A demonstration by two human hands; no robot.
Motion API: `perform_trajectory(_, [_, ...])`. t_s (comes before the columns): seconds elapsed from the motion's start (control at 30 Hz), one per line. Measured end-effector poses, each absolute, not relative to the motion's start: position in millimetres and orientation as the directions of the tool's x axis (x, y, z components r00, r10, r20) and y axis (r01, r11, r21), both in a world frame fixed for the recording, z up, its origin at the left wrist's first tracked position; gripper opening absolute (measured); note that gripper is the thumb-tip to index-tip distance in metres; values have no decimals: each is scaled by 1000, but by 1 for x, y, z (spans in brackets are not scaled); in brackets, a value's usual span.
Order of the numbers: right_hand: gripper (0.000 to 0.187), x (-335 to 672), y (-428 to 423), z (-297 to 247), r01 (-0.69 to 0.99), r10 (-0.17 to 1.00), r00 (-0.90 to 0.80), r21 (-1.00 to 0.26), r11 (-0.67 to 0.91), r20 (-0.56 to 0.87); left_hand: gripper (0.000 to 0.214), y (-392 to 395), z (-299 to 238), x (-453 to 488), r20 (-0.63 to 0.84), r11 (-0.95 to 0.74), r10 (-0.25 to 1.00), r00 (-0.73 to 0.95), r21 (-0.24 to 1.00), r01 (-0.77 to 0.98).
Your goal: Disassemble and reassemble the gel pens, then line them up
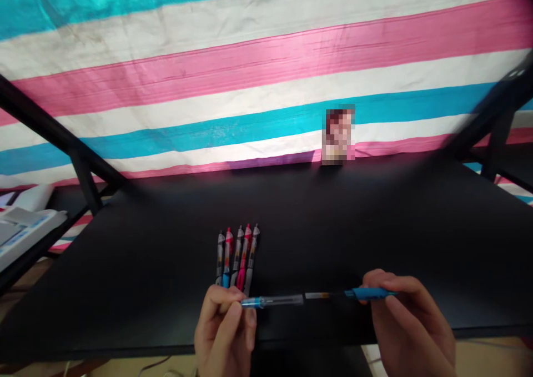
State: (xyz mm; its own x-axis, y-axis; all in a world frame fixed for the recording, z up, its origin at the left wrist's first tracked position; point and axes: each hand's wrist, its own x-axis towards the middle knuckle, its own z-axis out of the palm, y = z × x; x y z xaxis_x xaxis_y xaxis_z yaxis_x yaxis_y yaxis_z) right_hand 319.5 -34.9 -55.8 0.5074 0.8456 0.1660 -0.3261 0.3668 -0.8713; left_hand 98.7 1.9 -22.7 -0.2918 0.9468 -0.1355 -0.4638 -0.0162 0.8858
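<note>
My left hand (227, 327) pinches a clear pen barrel with a blue tip (272, 301), held level above the near edge of the black table (375, 227). My right hand (410, 324) grips the blue pen grip with its refill (353, 295), whose thin end points toward the barrel's mouth across a small gap. Just beyond my left hand, several pens (237, 255) lie side by side on the table, pink, blue and grey, tips pointing away from me.
A striped pink, white and blue cloth (266, 71) hangs behind the table. A small blurred picture card (338, 135) stands at the table's far edge. Black frame bars (62, 138) slant on both sides. White items (25, 224) lie on a shelf at the left.
</note>
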Motion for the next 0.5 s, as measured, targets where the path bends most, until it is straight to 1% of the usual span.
perform_trajectory(0.17, [4,319,-34,-56,-258,853,467,-887,382,232,20,0,-19,105,-160,2,938,-308,890,-456])
perform_trajectory(0.27, [4,312,-35,-53,-141,878,392,-925,353,275,21,-3,-21,106,-136,11,954,-266,905,-425])
perform_trajectory(0.33, [3,306,-36,-51,-48,889,384,-956,290,251,22,-5,-22,106,-113,13,966,-232,919,-394])
perform_trajectory(0.43, [14,299,-36,-48,77,864,463,-980,184,199,23,-7,-23,105,-99,13,972,-215,930,-368])
perform_trajectory(0.5, [29,300,-35,-46,166,869,440,-972,168,226,23,-7,-22,104,-98,16,974,-206,929,-369])
